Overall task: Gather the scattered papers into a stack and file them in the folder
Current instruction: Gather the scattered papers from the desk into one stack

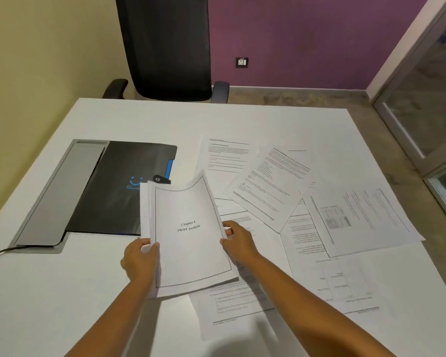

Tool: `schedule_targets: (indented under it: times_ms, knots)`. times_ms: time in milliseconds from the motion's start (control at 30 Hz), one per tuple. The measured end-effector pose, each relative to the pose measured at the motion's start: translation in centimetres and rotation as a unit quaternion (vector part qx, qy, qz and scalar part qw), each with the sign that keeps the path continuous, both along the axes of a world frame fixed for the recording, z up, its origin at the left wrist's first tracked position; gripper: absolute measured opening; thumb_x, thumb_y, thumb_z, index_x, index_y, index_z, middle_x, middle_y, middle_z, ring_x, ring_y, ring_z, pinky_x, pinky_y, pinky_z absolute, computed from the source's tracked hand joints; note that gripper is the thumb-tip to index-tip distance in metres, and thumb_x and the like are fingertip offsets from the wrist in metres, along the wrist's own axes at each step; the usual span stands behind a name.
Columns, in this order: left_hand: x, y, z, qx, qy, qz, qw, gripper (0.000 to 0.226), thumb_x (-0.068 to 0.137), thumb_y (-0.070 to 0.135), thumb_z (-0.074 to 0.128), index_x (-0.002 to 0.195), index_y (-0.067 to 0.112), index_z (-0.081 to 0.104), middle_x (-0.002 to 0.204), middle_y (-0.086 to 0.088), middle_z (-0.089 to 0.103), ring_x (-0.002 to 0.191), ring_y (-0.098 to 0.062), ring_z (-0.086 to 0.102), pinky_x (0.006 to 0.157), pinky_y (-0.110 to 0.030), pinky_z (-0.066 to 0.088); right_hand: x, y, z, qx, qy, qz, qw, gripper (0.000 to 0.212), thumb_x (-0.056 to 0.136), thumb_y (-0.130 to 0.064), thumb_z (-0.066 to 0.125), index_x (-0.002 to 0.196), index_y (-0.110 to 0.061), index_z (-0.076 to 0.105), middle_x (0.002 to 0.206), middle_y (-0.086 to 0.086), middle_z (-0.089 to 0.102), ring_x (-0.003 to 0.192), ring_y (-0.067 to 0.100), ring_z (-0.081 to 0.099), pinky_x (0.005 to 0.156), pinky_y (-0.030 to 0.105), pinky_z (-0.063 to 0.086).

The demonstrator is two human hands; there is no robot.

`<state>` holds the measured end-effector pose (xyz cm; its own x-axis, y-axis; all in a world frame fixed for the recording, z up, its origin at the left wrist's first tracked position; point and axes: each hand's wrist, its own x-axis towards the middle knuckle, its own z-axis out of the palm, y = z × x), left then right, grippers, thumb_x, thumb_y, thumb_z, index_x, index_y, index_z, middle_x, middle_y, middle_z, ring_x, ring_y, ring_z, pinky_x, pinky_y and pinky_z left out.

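I hold a small stack of papers [188,238] above the white table, its top sheet framed and titled "Chapter 4 SWOT Analysis". My left hand [139,261] grips the stack's left edge, thumb on top. My right hand [238,240] pinches its right edge. The sheets' far end curls upward. A black folder [119,186] with a blue logo lies shut to the left, partly behind the stack. Several loose printed papers [268,186] lie scattered to the right and below the stack, overlapping one another.
The white table [165,119] fills the view. A grey cable tray [59,191] is set into it left of the folder, with a black cable [0,252] leading off. A black office chair [165,47] stands at the far edge. A glass door is at right.
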<state>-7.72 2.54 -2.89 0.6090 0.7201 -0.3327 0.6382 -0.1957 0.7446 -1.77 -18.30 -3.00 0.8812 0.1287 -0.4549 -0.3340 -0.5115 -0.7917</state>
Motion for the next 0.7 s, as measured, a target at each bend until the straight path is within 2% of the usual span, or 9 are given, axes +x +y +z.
schedule_targets:
  times_ms: [67, 100, 200, 267, 300, 400, 533, 633, 700]
  knots:
    - [-0.3, 0.2, -0.1, -0.039, 0.006, -0.002, 0.999, 0.032, 0.087, 0.015, 0.060, 0.115, 0.000, 0.059, 0.139, -0.017, 0.047, 0.125, -0.036, 0.044, 0.105, -0.043, 0.034, 0.1, 0.3, -0.1, -0.008, 0.004, 0.011, 1.000, 0.043, 0.086, -0.001, 0.059, 0.127, -0.013, 0.052, 0.076, -0.021, 0.048, 0.065, -0.007, 0.049, 0.046, -0.004, 0.035]
    - [-0.3, 0.3, -0.1, -0.068, 0.000, 0.004, 0.998, 0.032, 0.087, 0.013, 0.060, 0.116, 0.001, 0.057, 0.139, -0.017, 0.046, 0.123, -0.035, 0.046, 0.104, -0.042, 0.036, 0.1, 0.3, -0.1, -0.014, 0.003, 0.011, 1.000, 0.043, 0.085, -0.001, 0.059, 0.127, -0.013, 0.052, 0.076, -0.021, 0.048, 0.064, -0.006, 0.049, 0.046, -0.005, 0.034]
    - [-0.2, 0.5, 0.4, -0.107, -0.013, 0.022, 0.994, 0.035, 0.086, 0.012, 0.061, 0.118, 0.004, 0.050, 0.127, -0.015, 0.051, 0.107, -0.030, 0.051, 0.089, -0.036, 0.042, 0.2, 0.6, -0.3, -0.027, 0.003, 0.012, 1.000, 0.045, 0.085, -0.004, 0.060, 0.128, -0.014, 0.051, 0.081, -0.016, 0.051, 0.071, 0.003, 0.053, 0.050, -0.001, 0.037]
    - [0.0, 1.0, 0.6, -0.135, -0.010, 0.041, 0.990, 0.041, 0.085, 0.013, 0.062, 0.120, 0.004, 0.044, 0.119, -0.014, 0.051, 0.099, -0.030, 0.051, 0.085, -0.035, 0.041, 0.2, 0.6, -0.3, -0.031, 0.009, 0.023, 0.999, 0.048, 0.085, -0.009, 0.062, 0.130, -0.016, 0.048, 0.090, -0.010, 0.055, 0.080, 0.009, 0.054, 0.062, 0.003, 0.039]
    - [0.1, 1.4, 0.5, -0.158, -0.003, 0.046, 0.986, 0.043, 0.085, 0.015, 0.063, 0.122, 0.003, 0.043, 0.113, -0.013, 0.052, 0.096, -0.030, 0.051, 0.084, -0.035, 0.042, 0.2, 0.6, -0.3, -0.030, 0.014, 0.032, 0.999, 0.050, 0.085, -0.012, 0.063, 0.132, -0.016, 0.046, 0.097, -0.006, 0.057, 0.085, 0.010, 0.054, 0.070, 0.010, 0.042]
    - [0.2, 2.4, -0.2, -0.202, 0.032, -0.021, 0.979, 0.039, 0.088, 0.018, 0.059, 0.122, 0.001, 0.049, 0.110, -0.016, 0.059, 0.093, -0.031, 0.056, 0.086, -0.040, 0.046, 0.0, 0.5, -0.5, -0.039, 0.028, 0.059, 0.997, 0.053, 0.086, -0.016, 0.064, 0.135, -0.017, 0.044, 0.112, 0.002, 0.057, 0.096, 0.013, 0.054, 0.086, 0.021, 0.044]
    - [0.4, 3.0, -0.4, -0.260, 0.044, -0.084, 0.961, 0.033, 0.090, 0.010, 0.054, 0.123, 0.004, 0.053, 0.118, -0.017, 0.063, 0.102, -0.034, 0.061, 0.095, -0.044, 0.047, -0.7, -0.4, -0.9, -0.063, -0.003, 0.050, 0.997, 0.054, 0.088, -0.023, 0.062, 0.137, -0.015, 0.041, 0.127, 0.008, 0.051, 0.102, 0.012, 0.049, 0.093, 0.026, 0.044]
    - [0.2, 3.6, -0.1, -0.260, 0.011, -0.131, 0.957, 0.025, 0.090, 0.012, 0.056, 0.115, 0.012, 0.060, 0.111, -0.012, 0.068, 0.097, -0.027, 0.065, 0.088, -0.039, 0.050, -0.6, -1.6, -0.9, -0.059, -0.031, 0.005, 0.998, 0.059, 0.089, -0.023, 0.061, 0.141, -0.015, 0.034, 0.136, 0.010, 0.047, 0.115, 0.018, 0.050, 0.103, 0.032, 0.042]
    - [0.1, 3.8, 0.5, -0.270, -0.013, -0.157, 0.950, 0.021, 0.090, 0.014, 0.056, 0.109, 0.018, 0.062, 0.106, -0.005, 0.070, 0.095, -0.021, 0.066, 0.084, -0.036, 0.051, -0.1, -2.1, -0.7, -0.036, -0.003, -0.016, 0.999, 0.066, 0.088, -0.022, 0.063, 0.144, -0.018, 0.028, 0.139, 0.010, 0.046, 0.121, 0.021, 0.050, 0.101, 0.030, 0.043]
